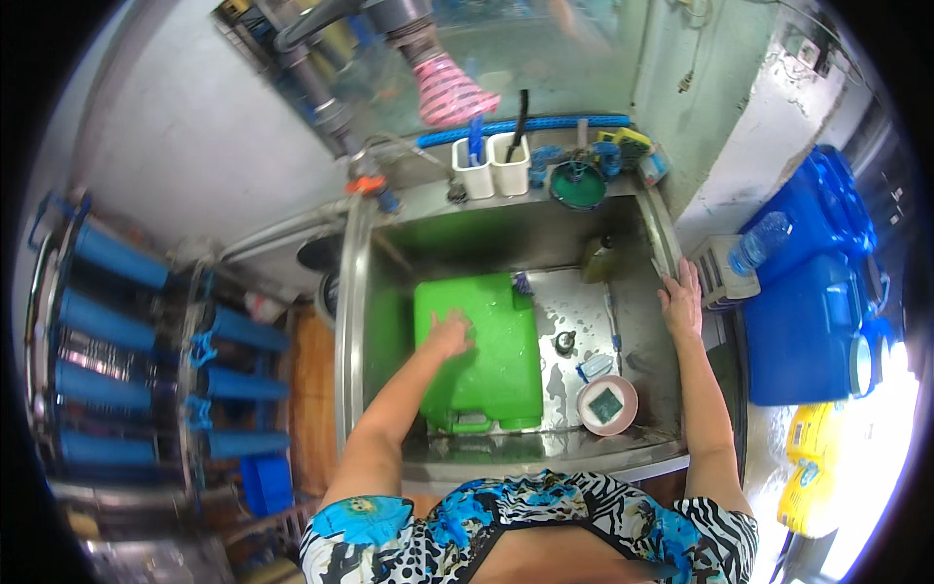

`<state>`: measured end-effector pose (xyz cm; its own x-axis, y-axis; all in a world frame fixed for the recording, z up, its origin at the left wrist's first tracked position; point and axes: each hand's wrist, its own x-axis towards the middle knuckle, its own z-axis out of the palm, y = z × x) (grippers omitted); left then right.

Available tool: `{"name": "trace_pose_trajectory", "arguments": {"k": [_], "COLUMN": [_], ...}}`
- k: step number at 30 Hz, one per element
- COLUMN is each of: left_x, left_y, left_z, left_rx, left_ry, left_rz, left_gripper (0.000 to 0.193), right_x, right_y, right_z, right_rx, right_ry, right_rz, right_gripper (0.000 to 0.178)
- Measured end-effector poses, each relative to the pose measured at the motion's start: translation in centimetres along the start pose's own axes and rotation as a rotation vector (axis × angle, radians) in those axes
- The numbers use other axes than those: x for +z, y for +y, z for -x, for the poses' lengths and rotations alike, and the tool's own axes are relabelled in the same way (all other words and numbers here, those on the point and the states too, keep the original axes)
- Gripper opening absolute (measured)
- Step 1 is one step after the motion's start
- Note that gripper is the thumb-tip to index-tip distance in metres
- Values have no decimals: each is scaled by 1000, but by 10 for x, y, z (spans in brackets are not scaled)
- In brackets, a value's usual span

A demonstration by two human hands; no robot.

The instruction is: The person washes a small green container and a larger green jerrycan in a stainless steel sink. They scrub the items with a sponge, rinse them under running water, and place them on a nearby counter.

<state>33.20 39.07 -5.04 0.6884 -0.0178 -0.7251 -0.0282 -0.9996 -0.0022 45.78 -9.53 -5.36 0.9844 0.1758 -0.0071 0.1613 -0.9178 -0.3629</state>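
A large green jerry can (491, 365) lies on its side in the left half of a metal sink (584, 463). My left hand (449, 334) rests on the can's upper face with its fingers spread. At the sink's right rim, my right hand (684, 302) lies with fingers stretched out, holding nothing. A pink bowl (629, 417) with a green and white sponge (605, 405) in it sits at the near right of the basin. Close by are a blue and clear brush-like item (595, 367), a thin long-handled tool (612, 316) and a small dark round piece (564, 343).
An olive bottle (596, 261) stands in the sink's far right corner. Behind the basin are two white holders (473, 179) with handles sticking out, a green bowl (576, 195) and a tap (368, 185). Blue jerry cans (803, 336) stand right; blue rollers (107, 316) fill the left.
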Motion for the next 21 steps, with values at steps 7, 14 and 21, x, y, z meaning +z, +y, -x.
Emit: {"name": "trace_pose_trajectory", "arguments": {"k": [7,14,21], "left_x": [3,3,-22], "left_y": [-26,-23,12], "left_z": [-153,-197,-135], "left_rx": [-200,-249,-201], "left_ry": [71,1,-19], "left_rz": [171,224,79], "left_gripper": [80,92,112], "right_x": [-4,-7,-21], "right_y": [-2,-3,-2], "right_z": [-8,-10,-6], "right_rx": [14,-57,-231], "right_ry": [123,216,297], "right_rz": [-133,-108,-67], "right_gripper": [17,12,20]}}
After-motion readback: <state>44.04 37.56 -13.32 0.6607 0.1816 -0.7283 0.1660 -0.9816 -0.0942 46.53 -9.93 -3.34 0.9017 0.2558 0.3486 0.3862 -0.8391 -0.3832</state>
